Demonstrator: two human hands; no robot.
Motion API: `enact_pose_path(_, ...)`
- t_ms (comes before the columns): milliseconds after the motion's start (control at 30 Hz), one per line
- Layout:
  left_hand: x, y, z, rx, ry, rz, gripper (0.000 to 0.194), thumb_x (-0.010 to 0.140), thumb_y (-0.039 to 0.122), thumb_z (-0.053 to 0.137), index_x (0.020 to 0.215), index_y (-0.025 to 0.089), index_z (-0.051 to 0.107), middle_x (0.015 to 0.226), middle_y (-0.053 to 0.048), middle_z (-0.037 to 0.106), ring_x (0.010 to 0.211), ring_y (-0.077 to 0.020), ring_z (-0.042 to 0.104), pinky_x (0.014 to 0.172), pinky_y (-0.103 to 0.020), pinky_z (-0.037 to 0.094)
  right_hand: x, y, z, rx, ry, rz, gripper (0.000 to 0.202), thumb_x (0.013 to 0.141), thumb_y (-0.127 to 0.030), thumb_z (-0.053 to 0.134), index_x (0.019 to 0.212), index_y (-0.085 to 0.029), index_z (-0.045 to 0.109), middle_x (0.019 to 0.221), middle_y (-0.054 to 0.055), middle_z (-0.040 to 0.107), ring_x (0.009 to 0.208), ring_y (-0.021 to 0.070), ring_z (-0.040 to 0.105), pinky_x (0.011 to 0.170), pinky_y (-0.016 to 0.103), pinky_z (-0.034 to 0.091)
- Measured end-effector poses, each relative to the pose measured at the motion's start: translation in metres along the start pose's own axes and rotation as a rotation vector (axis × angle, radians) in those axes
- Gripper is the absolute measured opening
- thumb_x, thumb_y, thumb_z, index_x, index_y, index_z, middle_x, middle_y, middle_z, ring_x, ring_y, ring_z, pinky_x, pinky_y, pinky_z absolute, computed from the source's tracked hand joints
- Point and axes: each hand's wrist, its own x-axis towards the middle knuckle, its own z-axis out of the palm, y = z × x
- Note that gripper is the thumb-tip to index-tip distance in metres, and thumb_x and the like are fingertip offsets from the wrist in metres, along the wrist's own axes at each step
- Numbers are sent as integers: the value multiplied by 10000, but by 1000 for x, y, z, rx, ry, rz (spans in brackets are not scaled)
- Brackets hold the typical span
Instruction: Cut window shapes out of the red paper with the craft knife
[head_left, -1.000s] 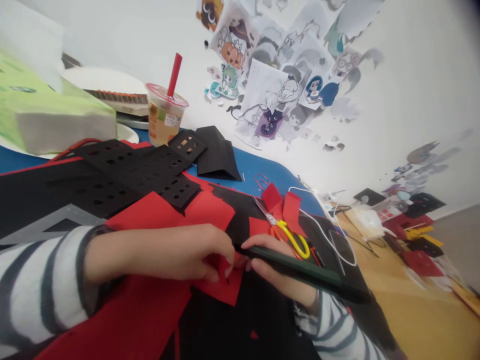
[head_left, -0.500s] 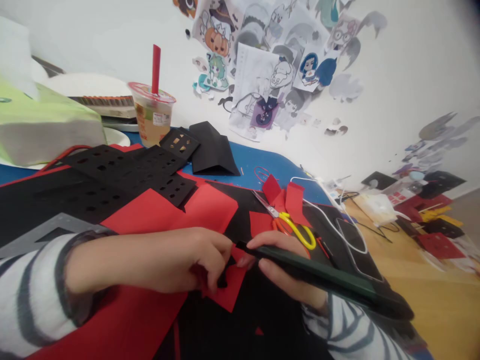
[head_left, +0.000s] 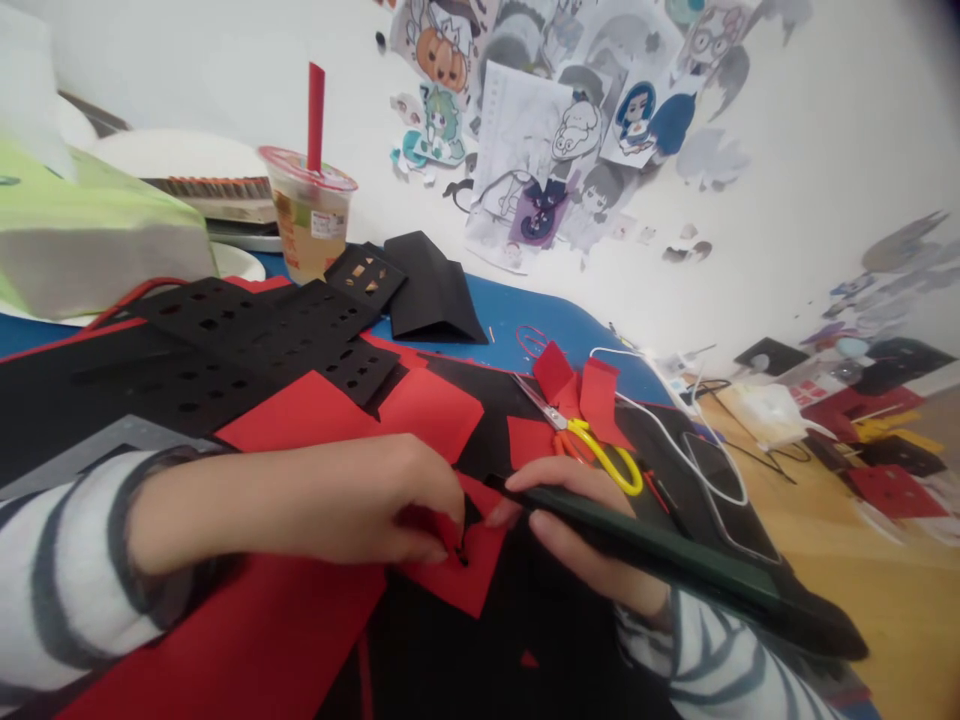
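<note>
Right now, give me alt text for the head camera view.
The left hand is over red paper while the right hand holds a long, dark green object. Beyond are yellow-handled scissors, perforated black sheets and a drink cup.

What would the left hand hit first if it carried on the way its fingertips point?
Probably the small red sheet just past its fingertips. Depth is unclear, so the left hand may already be touching it.

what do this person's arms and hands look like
The left sleeve and right sleeve are white with dark grey stripes, the left one dark at its cuff. The left hand and right hand wear no gloves.
</note>
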Motion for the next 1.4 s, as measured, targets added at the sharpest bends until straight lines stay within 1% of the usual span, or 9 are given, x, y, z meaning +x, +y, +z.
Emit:
enact_pose_path(100, 2, 2, 3, -29, 17, -203, 243, 773, 144, 616, 989, 237, 680, 807, 14, 700, 642, -112, 614, 545, -180, 417, -2, 5, -1, 158, 72, 53, 148, 903, -221, 508, 1034, -214, 576, 769, 26, 718, 594, 131, 654, 584, 252, 539)
enact_pose_path(200, 6, 5, 7, 43, 91, -318, 290, 735, 162, 617, 1013, 233, 659, 870, -2, 694, 728, -147, 633, 592, -204, 432, -6, 7, -3, 173, 115, 23, 168, 907, -305, 531, 1038, -224, 599, 780, 17, 668, 557, 115, 587, 531, 239, 493)
enact_pose_path(267, 7, 6, 10, 81, 123, -353, 323, 716, 186, 633, 1035, 232, 643, 953, -17, 685, 812, -173, 632, 639, -222, 445, -8, 5, -4, 161, 47, -6, 214, 892, -273, 551, 1100, -236, 586, 784, 17, 663, 599, 126, 604, 544, 238, 496)
enact_pose_path(333, 8, 8, 10, 86, 117, -379, 352, 723, 190, 630, 1072, 235, 626, 1018, -26, 674, 873, -189, 624, 673, -233, 451, -7, 2, -3, 140, -83, -20, 287, 857, -205, 575, 1142, -229, 561, 802, 28, 678, 661, 141, 641, 580, 242, 518)
enact_pose_path(433, 8, 13, 9, 82, 89, -378, 315, 764, 147, 576, 1065, 229, 622, 1018, -24, 673, 877, -186, 617, 676, -233, 445, -3, 2, 1, 34, -218, -61, 257, 782, -128, 606, 1028, -202, 597, 843, 48, 673, 728, 149, 652, 649, 252, 534)
enact_pose_path(533, 9, 15, 8, 94, 70, -394, 256, 769, 125, 554, 995, 216, 632, 931, -14, 676, 791, -171, 611, 603, -222, 417, 1, 7, 3, -13, -232, -76, 179, 770, -109, 594, 926, -197, 609, 798, 39, 655, 696, 143, 633, 638, 251, 524)
enact_pose_path(667, 13, 10, 9, 83, 70, -390, 184, 747, 147, 577, 908, 214, 635, 814, 10, 663, 689, -147, 588, 542, -213, 374, 2, 12, 2, 11, -259, -13, 191, 774, -85, 590, 927, -199, 606, 808, 40, 654, 698, 146, 639, 632, 257, 521)
enact_pose_path(867, 14, 1, 11, 41, 94, -329, 158, 735, 149, 595, 876, 201, 642, 796, 26, 656, 670, -125, 578, 544, -199, 373, 3, 12, -1, 64, -291, 15, 219, 776, -59, 592, 942, -201, 607, 810, 34, 656, 705, 145, 648, 647, 262, 523)
enact_pose_path(1400, 16, 0, 10, 32, 106, -313, 154, 733, 155, 627, 880, 191, 658, 606, 81, 561, 517, -69, 500, 517, -172, 357, 5, 9, -2, 92, -318, 69, 193, 781, -65, 620, 928, -189, 626, 807, 32, 670, 738, 146, 662, 678, 266, 535)
